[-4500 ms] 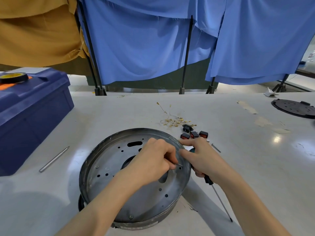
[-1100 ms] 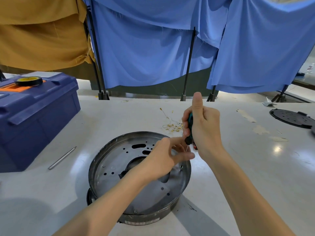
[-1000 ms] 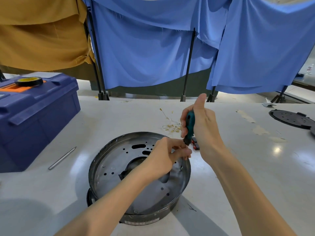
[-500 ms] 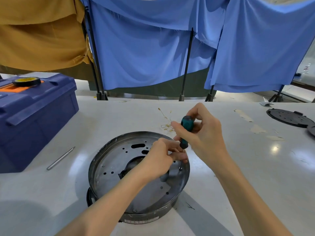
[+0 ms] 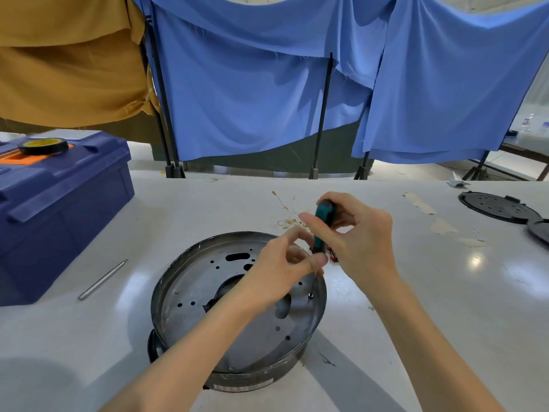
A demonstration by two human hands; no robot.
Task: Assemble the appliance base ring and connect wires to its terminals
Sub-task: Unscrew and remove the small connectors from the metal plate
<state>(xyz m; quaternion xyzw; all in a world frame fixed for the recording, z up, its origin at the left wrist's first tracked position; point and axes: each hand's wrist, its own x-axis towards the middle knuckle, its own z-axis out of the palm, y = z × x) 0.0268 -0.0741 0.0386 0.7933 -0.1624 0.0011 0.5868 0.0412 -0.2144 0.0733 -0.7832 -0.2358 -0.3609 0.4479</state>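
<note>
A round dark metal base ring (image 5: 190,295) with several holes lies on the white table in front of me. My right hand (image 5: 356,242) grips the green handle of a screwdriver (image 5: 322,227), held upright over the ring's right rim. Its thin shaft runs down to a small screw (image 5: 310,295) on the ring's plate. My left hand (image 5: 282,269) pinches the shaft just below the handle with thumb and fingers. A tangle of thin yellow wires (image 5: 289,221) lies on the table behind the hands. Small red and black terminal parts (image 5: 332,256) peek out behind my right hand.
A blue toolbox (image 5: 59,203) with a roll of tape (image 5: 43,145) on its lid stands at the left. A metal rod (image 5: 102,279) lies beside it. Black round plates (image 5: 499,206) sit at the far right. Blue and ochre cloths hang behind the table.
My right hand brought the screwdriver from flat on the table to upright above the ring's right rim. In the last half second its fingers shifted on the handle; my left hand stays at the shaft.
</note>
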